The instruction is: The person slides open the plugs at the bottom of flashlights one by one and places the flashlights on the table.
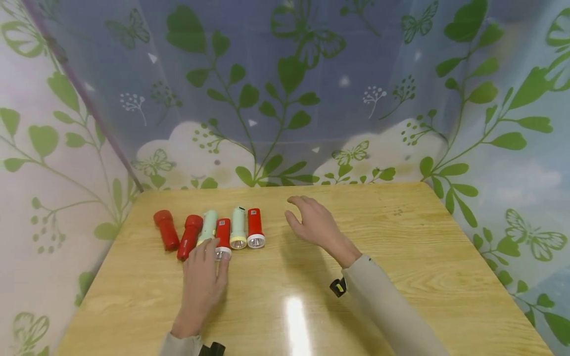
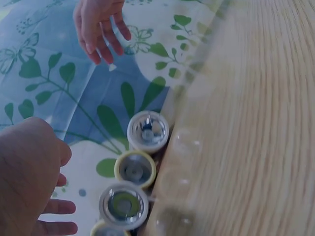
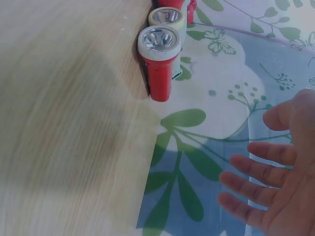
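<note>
Several flashlights lie in a row on the left part of the table. At the far left are two all-red flashlights [image 1: 166, 230], one tilted against the row. Beside them come a pale green flashlight [image 1: 209, 223], a red flashlight [image 1: 223, 231] with a white head, a second pale green flashlight [image 1: 239, 225] and, at the right end, another white-headed red flashlight [image 1: 255, 222]. My left hand [image 1: 201, 277] hovers at the row's near side with loosely spread fingers, partly covering the lens ends; it grips nothing. Off to the right of the row, my right hand [image 1: 315, 223] is in the air, fingers apart, holding nothing.
The wooden table [image 1: 401, 232] runs up to a printed curtain [image 1: 249, 99] with leaves and butterflies at the back and on both sides. Light glares off the table's near middle. A small black device [image 1: 338, 287] sits at the right wrist.
</note>
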`<act>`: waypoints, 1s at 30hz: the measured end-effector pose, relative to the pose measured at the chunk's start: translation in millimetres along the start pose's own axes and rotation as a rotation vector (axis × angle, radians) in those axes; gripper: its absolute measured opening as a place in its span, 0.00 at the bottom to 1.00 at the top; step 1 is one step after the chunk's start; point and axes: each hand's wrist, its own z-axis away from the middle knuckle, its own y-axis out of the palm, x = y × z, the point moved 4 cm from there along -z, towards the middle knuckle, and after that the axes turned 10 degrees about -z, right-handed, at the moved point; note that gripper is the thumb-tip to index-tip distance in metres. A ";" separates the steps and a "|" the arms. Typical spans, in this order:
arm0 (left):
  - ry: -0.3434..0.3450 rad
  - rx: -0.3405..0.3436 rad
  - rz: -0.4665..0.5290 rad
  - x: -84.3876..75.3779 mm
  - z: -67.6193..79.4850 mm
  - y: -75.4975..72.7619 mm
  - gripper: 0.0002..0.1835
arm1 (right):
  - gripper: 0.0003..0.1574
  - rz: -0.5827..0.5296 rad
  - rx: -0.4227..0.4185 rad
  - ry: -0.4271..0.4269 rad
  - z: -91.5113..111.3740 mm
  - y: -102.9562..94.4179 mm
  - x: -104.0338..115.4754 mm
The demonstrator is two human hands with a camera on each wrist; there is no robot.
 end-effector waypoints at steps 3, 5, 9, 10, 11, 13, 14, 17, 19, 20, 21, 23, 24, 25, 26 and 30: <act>0.003 -0.019 -0.019 7.5 -1.0 -1.5 0.24 | 0.27 -0.028 0.032 0.019 -10.8 4.2 3.8; -0.004 -0.013 -0.030 11.9 -0.7 -3.1 0.24 | 0.27 -0.040 0.062 0.030 -17.4 8.3 5.8; -0.034 0.024 -0.024 19.8 2.0 -6.5 0.24 | 0.27 -0.076 0.122 0.060 -27.4 17.5 8.2; -0.039 0.033 -0.025 21.5 3.0 -7.4 0.24 | 0.27 -0.080 0.135 0.070 -29.5 19.8 8.7; -0.045 0.042 -0.026 22.9 3.8 -8.2 0.24 | 0.27 -0.087 0.145 0.079 -31.7 21.9 9.2; -0.051 0.051 -0.028 25.8 5.3 -9.9 0.24 | 0.27 -0.092 0.160 0.093 -36.5 26.3 9.9; -0.055 0.054 -0.029 27.2 5.8 -10.7 0.24 | 0.27 -0.095 0.165 0.099 -39.1 28.4 10.3; -0.057 0.046 -0.034 30.8 7.5 -12.7 0.23 | 0.27 -0.111 0.182 0.132 -46.4 35.3 9.7; -0.056 0.036 -0.039 33.3 9.0 -13.5 0.23 | 0.26 -0.121 0.197 0.158 -50.7 40.3 8.9; -0.055 0.032 -0.042 34.4 9.7 -13.8 0.23 | 0.26 -0.127 0.206 0.171 -52.5 42.8 8.8; -0.054 0.027 -0.045 35.5 10.6 -14.1 0.23 | 0.26 -0.133 0.216 0.183 -54.3 45.5 8.4; -0.051 0.021 -0.050 37.7 11.8 -15.6 0.22 | 0.27 -0.147 0.230 0.202 -58.2 50.4 8.9; -0.050 0.018 -0.051 38.7 12.4 -16.2 0.22 | 0.28 -0.154 0.235 0.212 -59.9 52.7 9.3; -0.049 0.011 -0.050 39.6 12.9 -16.8 0.22 | 0.28 -0.163 0.241 0.225 -61.4 55.0 9.3; -0.048 0.006 -0.050 40.4 13.5 -17.5 0.22 | 0.29 -0.170 0.245 0.235 -62.9 57.2 9.4; -0.055 0.001 -0.050 43.1 15.1 -19.6 0.21 | 0.29 -0.201 0.249 0.289 -67.7 65.6 8.1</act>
